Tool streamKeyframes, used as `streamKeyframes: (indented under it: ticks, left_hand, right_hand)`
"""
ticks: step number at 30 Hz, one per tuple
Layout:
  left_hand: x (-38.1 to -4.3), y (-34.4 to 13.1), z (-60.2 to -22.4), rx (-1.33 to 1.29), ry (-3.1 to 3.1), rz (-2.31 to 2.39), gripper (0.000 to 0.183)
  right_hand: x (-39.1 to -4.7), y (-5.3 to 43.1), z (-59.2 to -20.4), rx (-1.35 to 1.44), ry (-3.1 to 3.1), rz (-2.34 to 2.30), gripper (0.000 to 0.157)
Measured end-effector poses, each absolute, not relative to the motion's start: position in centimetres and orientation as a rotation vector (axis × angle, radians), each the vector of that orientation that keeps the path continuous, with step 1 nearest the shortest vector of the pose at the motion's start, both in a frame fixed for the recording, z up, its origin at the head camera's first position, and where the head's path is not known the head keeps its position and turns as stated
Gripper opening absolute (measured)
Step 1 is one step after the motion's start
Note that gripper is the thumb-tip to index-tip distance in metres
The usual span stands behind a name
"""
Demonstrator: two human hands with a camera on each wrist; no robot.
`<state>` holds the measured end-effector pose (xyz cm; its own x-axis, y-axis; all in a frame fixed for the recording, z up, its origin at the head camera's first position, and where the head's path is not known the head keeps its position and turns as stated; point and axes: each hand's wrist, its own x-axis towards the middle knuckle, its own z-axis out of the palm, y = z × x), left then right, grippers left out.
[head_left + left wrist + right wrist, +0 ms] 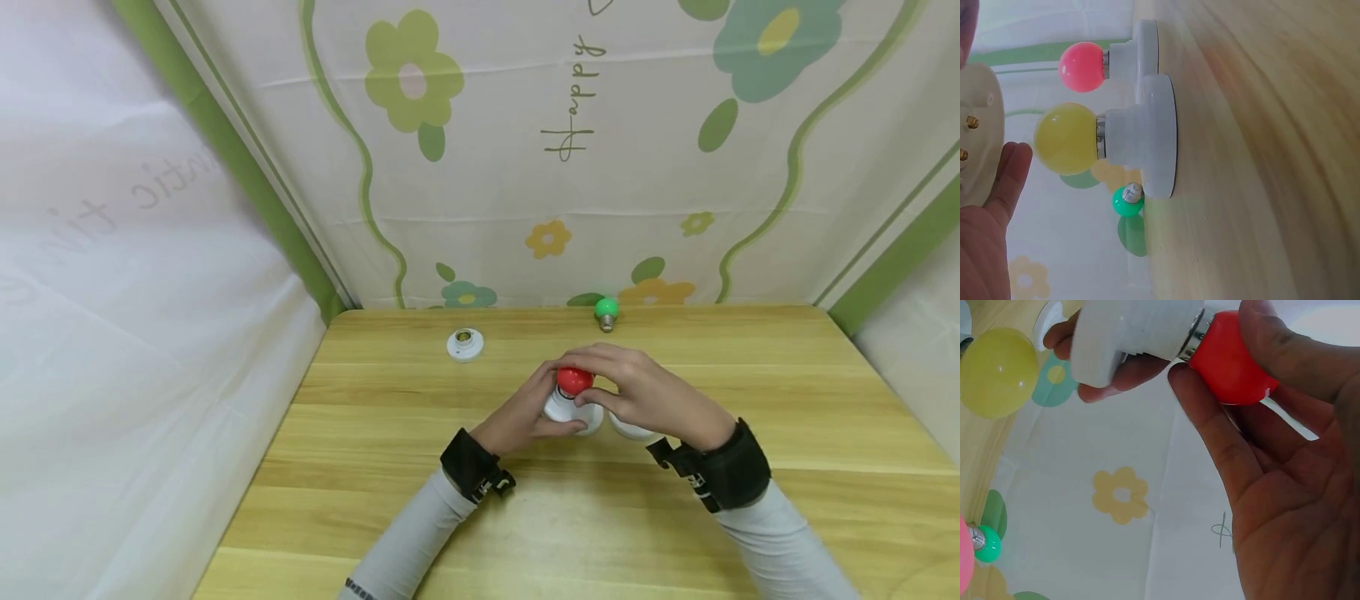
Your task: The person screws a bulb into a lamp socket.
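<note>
A: Facing floral white cloth (495, 175) behind a wooden counter (540, 525), starting with the head view.

B: Doing what with the hands?

A: Holding a white lamp holder (591, 418) above the counter with the left hand (521, 417), curving thumb and fingers around the rim. Pinching a red bulb (575, 381) at the mouth of that holder with the right hand (648, 392), keeping thumb and fingers partly closed round the globe.

B: Noticing anything else there?

A: Spotting a white socket (465, 345) toward the back left, a green bulb (607, 312) near the back edge, plus a white base (633, 429) partly hidden under the right hand.

B: Moving to the left wrist view, and finding what?

A: Catching the underside of the held lamp holder, including brass-coloured screws (972, 122). Also seeing a yellow bulb (1066, 139) and a pink bulb (1082, 67), both seated in white mounts (1159, 136) on the counter.

B: Ending with the right wrist view?

A: Looking closely at the red bulb between right thumb and fingers, and at a silver collar (1196, 334) between bulb and lamp holder. Failing to tell the depth of the fit. Glimpsing yellow, pink and green bulbs toward the left edge.
</note>
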<state>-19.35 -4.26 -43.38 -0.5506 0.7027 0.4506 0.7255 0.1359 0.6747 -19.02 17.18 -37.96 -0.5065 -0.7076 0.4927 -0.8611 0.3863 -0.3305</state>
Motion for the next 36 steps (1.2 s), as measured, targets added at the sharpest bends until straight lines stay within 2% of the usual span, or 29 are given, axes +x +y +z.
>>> streamKeyframes:
  ticks: [11,19,27,36]
  left_hand:
    - [-19.2,-4.3,-43.1,-1.467,-2.385,-1.373,0.074]
    - [-21.1,-4.0,-46.0,-1.433,-2.398,-1.388,0.085]
    - [-21.5,-4.0,-46.5,-1.459,-2.349,-1.354,0.099]
    - [-21.3,-4.2,-46.3,-1.471,-2.351,-1.316,0.086]
  right_hand:
    - [-18.8,16.9,-38.0,1.289,-2.392,0.732,0.048]
    - [-19.1,17.0,-38.1,1.325,-2.419,0.787,0.056]
    - [-19.0,16.8,-38.1,1.323,-2.404,0.822,0.047]
    - [-19.0,16.6,-38.4,1.361,-2.386,0.859,0.049]
